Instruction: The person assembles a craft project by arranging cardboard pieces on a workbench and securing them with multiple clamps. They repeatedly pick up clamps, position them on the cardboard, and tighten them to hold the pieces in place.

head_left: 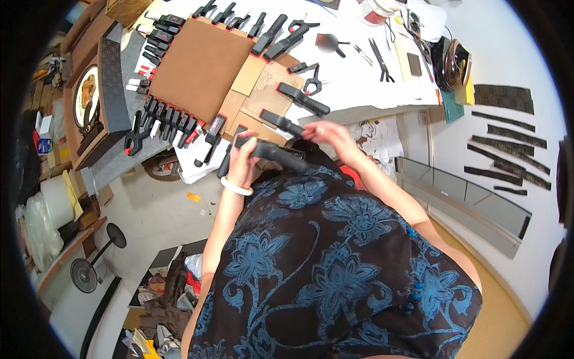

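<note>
A large brown panel (200, 66) lies on the worktable, ringed by many black clamps with red pads. Light tan strips (247, 78) run along its near right side. My left hand (241, 164), with a white bangle on the wrist, is closed around a black clamp (272, 154) at the table's near edge. My right hand (335, 139) has its fingers stretched out. Its fingertips lie by the handle end of another black clamp (281, 123) that grips the strips; whether they touch is unclear. Farther right, one more clamp (303, 99) sits on the strips' edge.
Scissors (381, 60) and a round dark item with a handle (329, 43) lie on the table's white covering. An iron (457, 63) stands at the far right. A framed piece (89, 107) stands at left. Below it is a round-based stand (85, 275).
</note>
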The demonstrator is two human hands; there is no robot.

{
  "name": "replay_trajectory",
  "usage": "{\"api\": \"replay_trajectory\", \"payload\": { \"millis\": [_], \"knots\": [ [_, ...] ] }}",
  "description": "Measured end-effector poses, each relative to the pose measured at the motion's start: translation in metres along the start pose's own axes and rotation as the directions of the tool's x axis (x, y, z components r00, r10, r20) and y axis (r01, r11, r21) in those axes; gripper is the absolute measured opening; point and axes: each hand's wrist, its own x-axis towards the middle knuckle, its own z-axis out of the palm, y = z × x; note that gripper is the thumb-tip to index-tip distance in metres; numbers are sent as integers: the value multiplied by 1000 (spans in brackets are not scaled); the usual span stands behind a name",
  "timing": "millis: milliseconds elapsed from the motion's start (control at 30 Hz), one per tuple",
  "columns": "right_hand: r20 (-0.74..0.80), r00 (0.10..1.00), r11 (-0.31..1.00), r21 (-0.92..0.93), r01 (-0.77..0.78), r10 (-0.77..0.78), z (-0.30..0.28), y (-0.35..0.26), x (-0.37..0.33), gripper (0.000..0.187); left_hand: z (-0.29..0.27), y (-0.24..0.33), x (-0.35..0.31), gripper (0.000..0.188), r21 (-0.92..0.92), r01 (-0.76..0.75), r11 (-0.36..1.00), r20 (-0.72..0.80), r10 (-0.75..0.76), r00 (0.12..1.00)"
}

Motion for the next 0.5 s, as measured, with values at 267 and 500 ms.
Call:
{"api": "replay_trajectory", "payload": {
  "millis": [267,500],
  "knots": [
    [-261,963,923,-381,-45,-61,-86,46,125,42,25,-8,16,44,-305,-145,941,-105,118,987],
    [33,903,309,-934,181,-428,-110,38,160,60,50,-37,24,53,-533,-193,824,-264,55,963]
  ]
}}
